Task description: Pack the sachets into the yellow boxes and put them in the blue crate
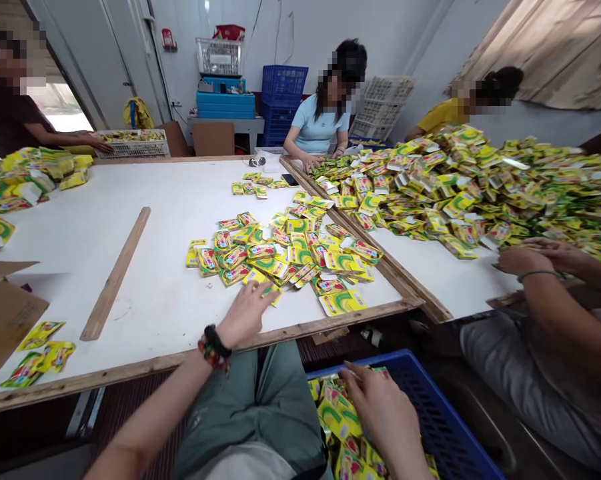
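Observation:
My left hand (245,310) lies flat on the white table (145,247), fingers stretched toward the near edge of a heap of yellow and green sachets (285,257). Its fingertips touch one sachet (265,288). A beaded bracelet and a black band circle that wrist. My right hand (377,400) is low, over a blue crate (430,420) beside my lap, with fingers spread on the sachets inside the crate (337,417). It grips nothing that I can see.
A wooden strip (115,273) lies on the table's left part, near a cardboard box (3,310) and loose sachets (43,347). A second table at right carries a large sachet pile (480,187). A neighbour's hands (530,257) work there. Other people sit at the far side.

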`<action>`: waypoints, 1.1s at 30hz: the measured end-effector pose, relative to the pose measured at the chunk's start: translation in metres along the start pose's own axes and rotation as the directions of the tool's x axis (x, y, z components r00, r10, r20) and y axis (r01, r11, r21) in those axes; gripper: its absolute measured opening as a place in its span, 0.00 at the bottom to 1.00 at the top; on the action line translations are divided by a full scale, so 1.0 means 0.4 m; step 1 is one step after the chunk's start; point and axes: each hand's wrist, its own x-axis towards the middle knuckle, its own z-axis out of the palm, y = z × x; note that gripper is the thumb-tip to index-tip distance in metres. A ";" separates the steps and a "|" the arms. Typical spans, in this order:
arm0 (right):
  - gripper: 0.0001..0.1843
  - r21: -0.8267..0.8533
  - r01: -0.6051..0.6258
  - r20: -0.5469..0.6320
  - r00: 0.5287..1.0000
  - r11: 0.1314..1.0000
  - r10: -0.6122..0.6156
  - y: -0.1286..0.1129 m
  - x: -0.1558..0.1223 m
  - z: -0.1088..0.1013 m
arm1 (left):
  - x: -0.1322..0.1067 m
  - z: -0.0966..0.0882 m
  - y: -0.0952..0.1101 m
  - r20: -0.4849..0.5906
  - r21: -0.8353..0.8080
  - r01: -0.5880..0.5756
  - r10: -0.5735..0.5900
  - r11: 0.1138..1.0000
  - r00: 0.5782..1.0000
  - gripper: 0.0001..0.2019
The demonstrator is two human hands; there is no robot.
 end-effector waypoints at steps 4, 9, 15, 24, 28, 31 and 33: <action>0.22 0.071 0.078 -0.022 0.997 0.994 -0.077 0.040 0.015 0.006 | 0.105 0.010 -0.072 0.135 0.223 -0.044 0.014 0.974 0.991 0.28; 0.20 0.349 0.311 -0.180 0.948 0.884 -0.262 -0.061 0.086 0.105 | 0.129 0.002 -0.106 0.134 0.188 -0.130 0.105 0.974 0.985 0.13; 0.28 0.641 0.371 -0.209 0.927 0.672 -0.312 -0.190 0.139 0.123 | 0.015 -0.024 -0.037 0.014 -0.049 -0.088 0.089 0.995 0.996 0.15; 0.22 0.856 0.148 0.021 0.947 0.495 -0.321 -0.244 0.108 0.045 | -0.110 0.135 0.103 -0.251 -0.483 0.171 -0.323 0.859 0.913 0.39; 0.19 0.953 0.028 0.104 0.906 0.302 -0.410 -0.237 0.104 0.051 | -0.111 0.152 0.110 -0.339 -0.526 0.191 -0.410 0.829 0.846 0.36; 0.17 0.971 -0.157 0.200 0.947 0.183 -0.250 -0.248 0.097 0.085 | -0.121 0.164 0.105 -0.447 -0.447 0.180 -0.393 0.876 0.804 0.34; 0.19 0.957 -0.277 0.289 0.943 0.088 -0.166 -0.258 0.092 0.105 | -0.128 0.176 0.100 -0.516 -0.380 0.177 -0.367 0.908 0.774 0.33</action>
